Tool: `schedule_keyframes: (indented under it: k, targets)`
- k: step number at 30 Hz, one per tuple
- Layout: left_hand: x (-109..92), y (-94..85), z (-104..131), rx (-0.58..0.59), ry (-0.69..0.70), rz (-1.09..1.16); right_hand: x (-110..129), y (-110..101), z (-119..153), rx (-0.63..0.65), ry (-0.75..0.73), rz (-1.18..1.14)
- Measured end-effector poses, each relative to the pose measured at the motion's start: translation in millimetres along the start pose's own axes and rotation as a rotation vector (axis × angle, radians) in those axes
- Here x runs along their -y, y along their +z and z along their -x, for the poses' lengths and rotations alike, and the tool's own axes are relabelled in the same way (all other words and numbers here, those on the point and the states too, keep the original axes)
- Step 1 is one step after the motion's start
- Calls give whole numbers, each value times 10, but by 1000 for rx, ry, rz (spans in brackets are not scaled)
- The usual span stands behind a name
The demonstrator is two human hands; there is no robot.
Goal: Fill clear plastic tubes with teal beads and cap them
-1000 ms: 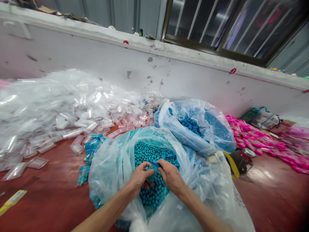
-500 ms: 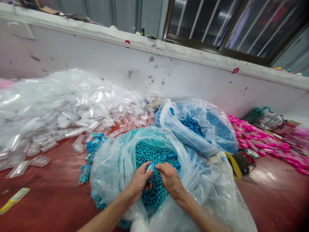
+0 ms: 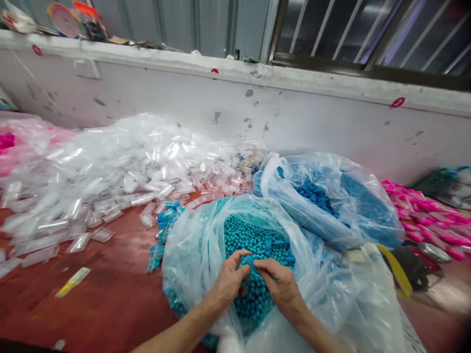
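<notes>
A plastic bag (image 3: 195, 240) full of teal beads (image 3: 253, 299) lies open in front of me. Over the beads, my left hand (image 3: 230, 279) is closed around a small container with a blue cap (image 3: 249, 261); its body is mostly hidden by the fingers. My right hand (image 3: 281, 284) touches the cap from the right, thumb and forefinger pressed together at its edge. A blue scoop-like piece (image 3: 268, 241) rests on the beads behind the hands. Several bead-filled containers with blue caps (image 3: 156, 256) stand or lie at the bag's left side.
Clear plastic containers (image 3: 121, 162) are heaped at the left and back. A bag of blue caps (image 3: 312, 191) sits behind right. Pink pieces (image 3: 427, 211) and a yellow strap (image 3: 396, 269) are farther right. A yellow-labelled cutter-like item (image 3: 72, 282) lies front left.
The view has turned left, so everything sits farther right. The blue cap now faces up between my fingers, and my hands remain together at the container.
</notes>
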State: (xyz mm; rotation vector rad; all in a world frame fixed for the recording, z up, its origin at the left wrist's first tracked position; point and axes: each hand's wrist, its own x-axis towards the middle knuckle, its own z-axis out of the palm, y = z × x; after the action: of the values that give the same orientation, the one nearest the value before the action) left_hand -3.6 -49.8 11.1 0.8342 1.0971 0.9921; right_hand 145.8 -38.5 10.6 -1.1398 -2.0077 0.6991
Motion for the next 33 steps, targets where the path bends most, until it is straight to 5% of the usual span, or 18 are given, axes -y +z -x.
schedule_keyframes:
  k: [3,5,13,18,23,27,33]
  targets:
    - [-28,-47,3,45,77,-95,71,-49,-65,22,255,-115]
    - [-49,-82,9,109,98,-162,109,-91,-91,110,283,-101]
    - [9,-103,94,78,170,-307,148,-129,48,265,-97,261]
    - [-43,-160,120,178,75,-227,188,-217,-39,261,216,-249]
    - [-145,-140,151,175,50,-227,157,-104,-154,74,518,-649]
    - [-156,-69,216,47,127,-286,272,-16,-133,32,414,-456]
    - [-117,-18,243,-27,168,-200,525,-30,12,347,229,37]
